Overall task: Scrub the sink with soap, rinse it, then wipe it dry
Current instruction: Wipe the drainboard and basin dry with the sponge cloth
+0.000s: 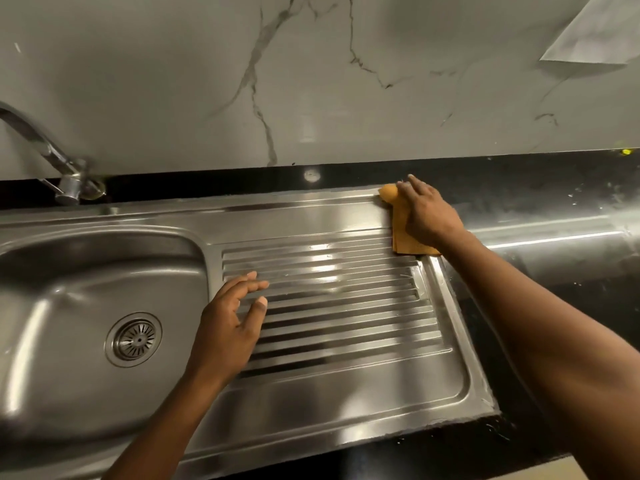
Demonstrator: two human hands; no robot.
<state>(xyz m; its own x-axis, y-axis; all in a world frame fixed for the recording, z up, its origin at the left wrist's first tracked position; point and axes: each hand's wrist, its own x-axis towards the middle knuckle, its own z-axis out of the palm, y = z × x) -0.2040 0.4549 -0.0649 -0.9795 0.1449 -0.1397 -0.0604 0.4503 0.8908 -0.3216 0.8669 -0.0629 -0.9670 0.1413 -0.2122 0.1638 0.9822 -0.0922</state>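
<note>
An orange cloth (403, 237) is pressed flat on the far right corner of the steel sink (311, 216) by the right hand (427, 216), with its fingers (412, 188) laid straight. The left hand (232, 327) is held over the ribbed draining part, fingers loose and spread.

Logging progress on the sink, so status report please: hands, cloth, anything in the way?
Right hand pressing flat on orange cloth, far right corner of drainboard. Left hand open mid-drainboard, holding nothing. No obstruction seen.
</note>
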